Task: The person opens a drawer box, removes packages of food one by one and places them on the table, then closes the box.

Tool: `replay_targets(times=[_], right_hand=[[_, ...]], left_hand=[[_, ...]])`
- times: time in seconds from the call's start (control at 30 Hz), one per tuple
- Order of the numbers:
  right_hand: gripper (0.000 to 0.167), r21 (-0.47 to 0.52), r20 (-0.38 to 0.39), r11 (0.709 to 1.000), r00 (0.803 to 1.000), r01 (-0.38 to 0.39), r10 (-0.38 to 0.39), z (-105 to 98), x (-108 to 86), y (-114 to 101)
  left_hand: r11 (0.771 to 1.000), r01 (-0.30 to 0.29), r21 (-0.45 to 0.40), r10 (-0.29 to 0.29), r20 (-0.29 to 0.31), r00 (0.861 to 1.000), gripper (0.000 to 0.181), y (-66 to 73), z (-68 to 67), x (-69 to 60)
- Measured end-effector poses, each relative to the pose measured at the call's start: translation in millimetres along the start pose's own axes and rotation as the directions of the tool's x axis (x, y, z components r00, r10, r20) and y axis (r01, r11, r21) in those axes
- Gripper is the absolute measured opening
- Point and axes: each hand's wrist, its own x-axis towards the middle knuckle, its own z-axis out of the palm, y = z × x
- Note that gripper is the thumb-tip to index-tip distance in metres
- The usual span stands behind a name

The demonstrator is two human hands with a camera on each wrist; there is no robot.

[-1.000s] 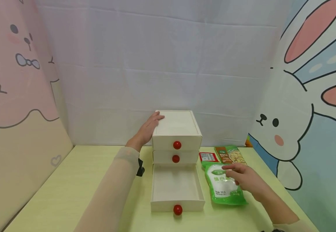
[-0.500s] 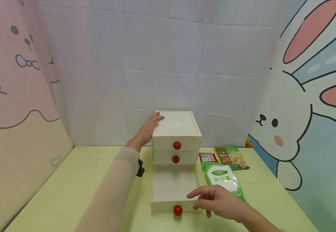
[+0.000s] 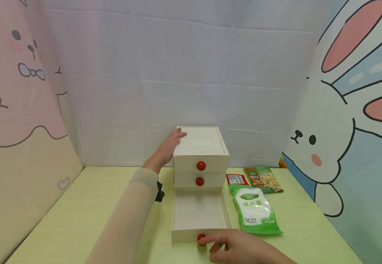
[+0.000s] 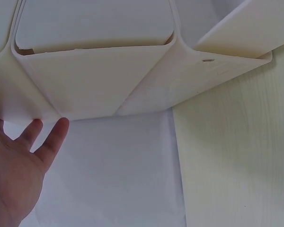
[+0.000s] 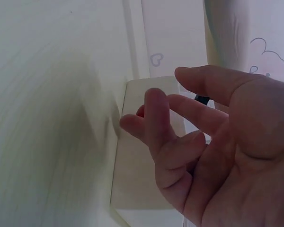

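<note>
A white drawer unit [image 3: 201, 141] with red knobs stands in the middle of the head view. Its bottom drawer [image 3: 200, 211] is pulled out, with nothing inside. My left hand [image 3: 166, 148] rests against the unit's left side, fingertips over the top edge; the left wrist view shows these fingers [image 4: 51, 146] spread and fairly straight. In front of the bottom drawer is my right hand [image 3: 238, 247], its index finger over that drawer's red knob [image 3: 200, 238]. From the right wrist, the thumb and fingers [image 5: 156, 113] stand apart, loosely bent, hiding most of the knob; contact cannot be made out.
Right of the drawers lies a green and white bag [image 3: 255, 211] with printed characters. Behind it are a green and brown food packet [image 3: 263, 179] and a small red and white packet [image 3: 237, 179]. A white cloth backdrop [image 3: 191, 73] closes off the far side.
My right hand has moved left and toward me, from over the green and white bag to the bottom drawer's knob. The left hand and the drawers have stayed put.
</note>
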Motion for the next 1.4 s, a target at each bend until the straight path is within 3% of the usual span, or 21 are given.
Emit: replay_targets(times=[0.33,0.5,0.7,0.97,1.4], right_hand=[[0.047,-0.019,-0.024,1.0,0.999,0.025,-0.026,11,15.6,3],[0.044,-0.022,-0.045,0.999,0.998,0.046,-0.047,14,21.8,5],[0.034,-0.004,-0.124,1.0,0.992,0.018,-0.018,18,27.7,4],[0.027,-0.092,-0.208,0.991,0.971,0.097,-0.115,17,35.4,8],[0.026,-0.119,-0.226,0.985,0.963,0.125,-0.149,5,52.0,10]], left_hand=[[1.0,0.004,0.006,-0.004,-0.006,1.0,0.057,-2.2,-0.2,1.5],[1.0,-0.004,0.006,0.004,-0.005,1.0,0.057,-1.8,0.0,2.0],[1.0,0.0,-0.003,0.0,-0.007,1.0,0.057,-1.5,0.2,0.7],[1.0,0.009,-0.007,-0.009,-0.014,1.0,0.057,0.5,0.8,-0.3],[1.0,0.018,-0.016,-0.018,-0.006,1.0,0.059,1.0,0.3,-0.6]])
